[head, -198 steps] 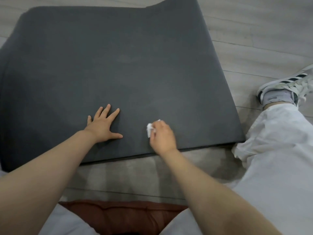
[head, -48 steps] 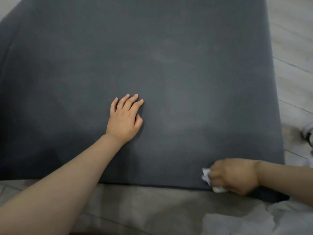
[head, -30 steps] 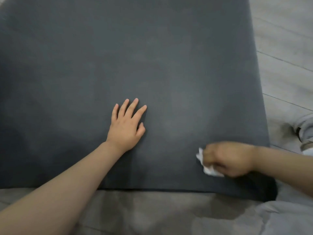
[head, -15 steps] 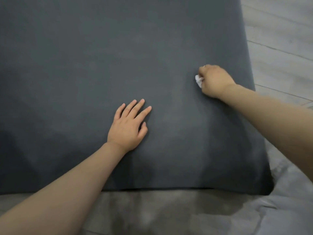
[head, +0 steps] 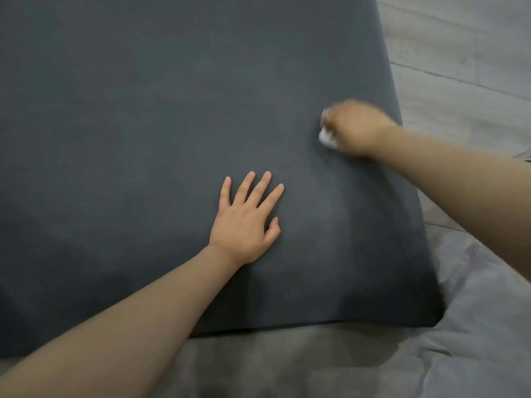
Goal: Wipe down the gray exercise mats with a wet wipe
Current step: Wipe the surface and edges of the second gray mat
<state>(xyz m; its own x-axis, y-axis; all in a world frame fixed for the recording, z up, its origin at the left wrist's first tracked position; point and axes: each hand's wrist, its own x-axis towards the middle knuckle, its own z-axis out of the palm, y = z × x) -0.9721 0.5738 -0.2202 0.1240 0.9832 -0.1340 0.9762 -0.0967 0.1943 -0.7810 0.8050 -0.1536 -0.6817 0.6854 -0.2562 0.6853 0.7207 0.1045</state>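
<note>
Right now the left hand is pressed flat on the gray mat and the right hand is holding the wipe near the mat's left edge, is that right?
Not quite. The left hand does lie flat on the mat, and the right hand holds the wipe, but the head view shows it near the mat's right edge, not the left.

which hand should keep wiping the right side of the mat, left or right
Right. The right hand already grips the wet wipe against the gray mat near its right edge. The left hand lies flat with fingers spread mid-mat, holding nothing, likely steadying it.
</note>
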